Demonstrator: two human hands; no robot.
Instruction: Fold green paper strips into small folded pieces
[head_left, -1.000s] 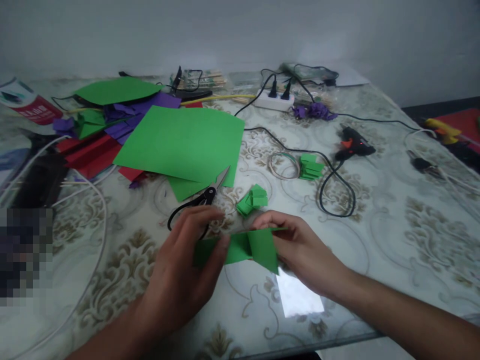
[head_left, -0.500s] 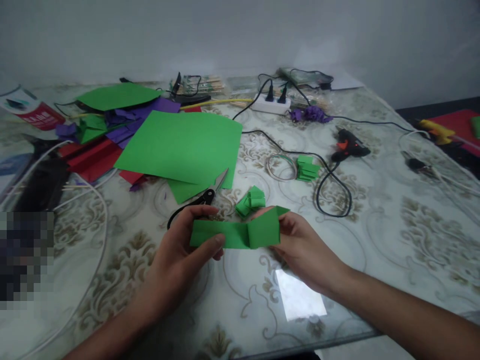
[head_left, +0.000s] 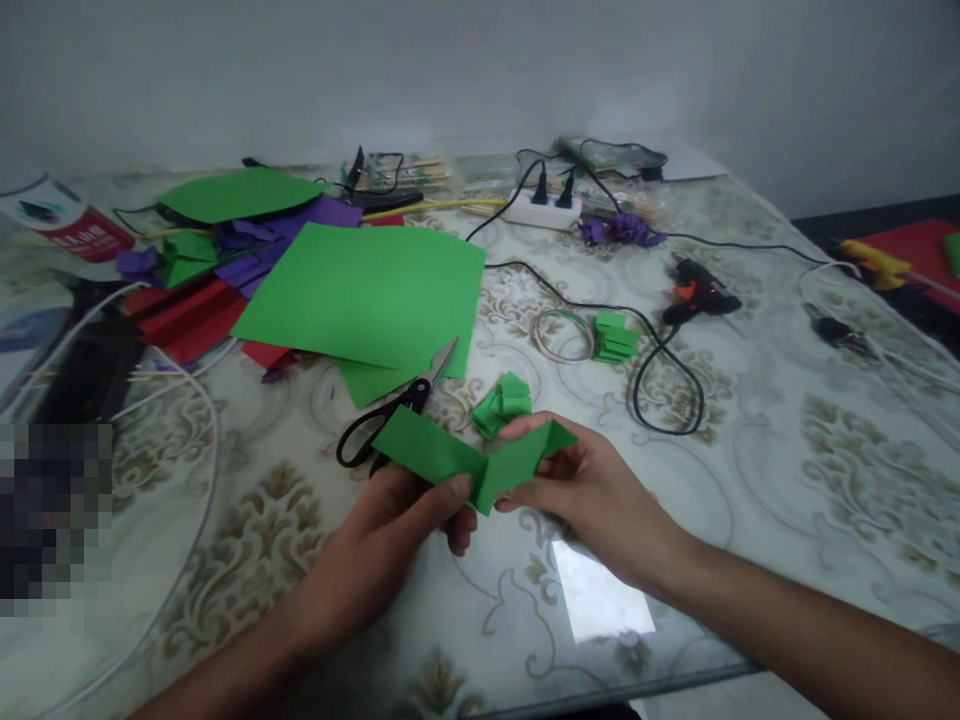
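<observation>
A folded green paper strip (head_left: 435,448) is held between both hands above the near part of the table, bent into a V with a further crease at its right end. My left hand (head_left: 409,515) pinches it near the central fold, thumb on top. My right hand (head_left: 574,475) grips the right section, fingers behind and thumb below. Just beyond the strip lies a small folded green paper piece (head_left: 504,403). Black-handled scissors (head_left: 416,393) rest behind my left hand, their blades over a large green sheet (head_left: 375,290).
Another folded green piece (head_left: 615,338) sits beside a tape ring (head_left: 564,335). A black glue gun (head_left: 701,290) lies at right, its cable looping nearby. A white power strip (head_left: 544,208) is at the back. Red and purple paper (head_left: 191,318) lies at left.
My left hand has moved right along the strip to the fold. The strip's left part now slants upward to the left, and the bend is sharper. More of the scissors' handles shows.
</observation>
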